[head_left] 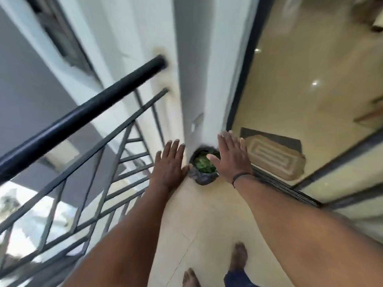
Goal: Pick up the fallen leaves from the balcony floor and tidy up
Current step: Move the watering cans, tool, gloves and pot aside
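Both hands, left hand (170, 162) and right hand (231, 156), reach flat-fingered, grip released, toward the leaf-filled bin (204, 169); the loose liner could tip and spill leaves.

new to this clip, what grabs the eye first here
Two bare outstretched hands, left hand and right hand, open, in the centre. Between them, on the cream tiled floor, a dark bag-lined bin of green leaves. A thick black metal railing cuts across the left.
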